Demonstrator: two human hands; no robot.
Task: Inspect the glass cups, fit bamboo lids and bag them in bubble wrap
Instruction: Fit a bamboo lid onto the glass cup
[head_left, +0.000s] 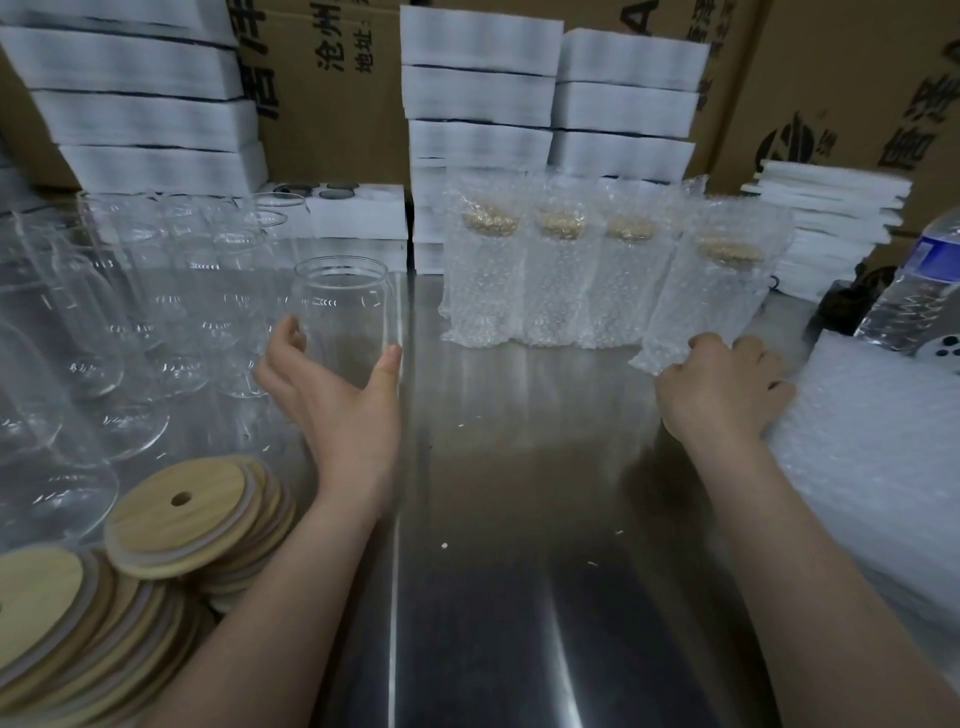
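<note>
— Head view, report both hands and the work item.

— I read the left hand (332, 395) as wrapped round the lower body of one glass cup (343, 306), with the thumb on its right wall and the fingers curled at its left wall. That cup stands upright on the steel table (519, 467), mouth up, at the right edge of the group of bare cups (156, 291). The right hand (722, 384) is knuckles-up, with its fingers curled onto the bottom edge of the tilted bagged cup (722, 280). This one leans with its top to the right, and a bamboo lid shows through the wrap.

— Surroundings and obstructions?

— The row of bagged cups (545, 270), three units, stands upright just left of the tilted one, with the bags touching one another. The bare cups crowd the held cup on its left and rear, and the nearest of them are blurred. The bamboo lids (176, 514) lie fanned in heaps at near left, beside the left forearm. The pile of bubble wrap bags (883, 441) sits at right, against the right wrist. The water bottle (914, 291) stands behind that pile. The foam trays (478, 93) are stacked along the back, with cardboard boxes (332, 104) behind them.
</note>
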